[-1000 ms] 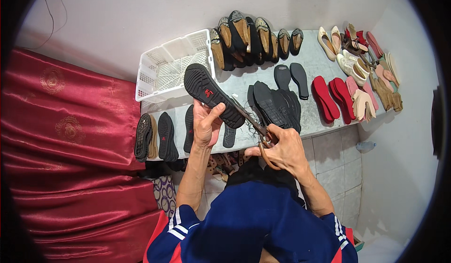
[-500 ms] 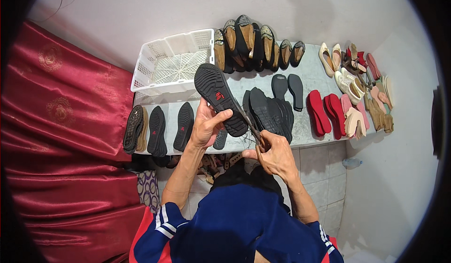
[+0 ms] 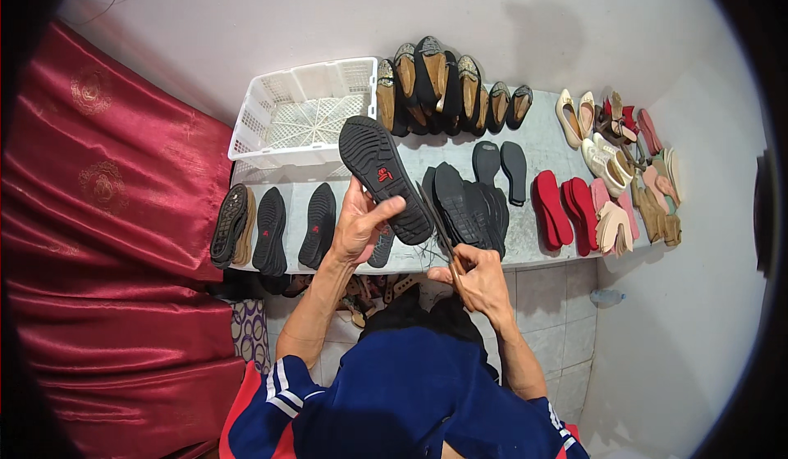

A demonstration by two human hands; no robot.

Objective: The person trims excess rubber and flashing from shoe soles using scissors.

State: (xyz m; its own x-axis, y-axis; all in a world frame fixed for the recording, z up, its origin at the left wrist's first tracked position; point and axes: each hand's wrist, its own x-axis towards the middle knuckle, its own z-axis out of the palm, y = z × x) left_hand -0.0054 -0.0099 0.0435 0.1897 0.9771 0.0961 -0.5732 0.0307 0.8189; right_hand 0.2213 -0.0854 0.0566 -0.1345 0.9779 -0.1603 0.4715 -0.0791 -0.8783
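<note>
My left hand (image 3: 359,228) grips a black shoe sole (image 3: 371,151) with a ridged tread and a small red mark, its thumb lying across the tread. The sole is tilted, its tread facing up. In my right hand (image 3: 480,283) is a pair of scissors (image 3: 444,237) with brownish handles, fingers wrapped round them. The blades run up close along the sole's right edge; whether they touch it I cannot tell. Thin dark trimmings (image 3: 427,251) show below the sole. Just beyond the scissors lies a heap of black soles (image 3: 468,213) on the grey table (image 3: 533,147).
A white plastic basket (image 3: 246,123) stands at the back left. Black shoes (image 3: 431,73) line the wall. Black soles (image 3: 269,229) stand left, red soles (image 3: 552,209) right, beside white shoes (image 3: 606,162) and beige pieces (image 3: 614,228). A red curtain (image 3: 115,237) hangs left.
The scissors have turned slightly more upright, and my right hand sits a little lower. My left hand keeps its hold on the sole. The whole view has shifted slightly.
</note>
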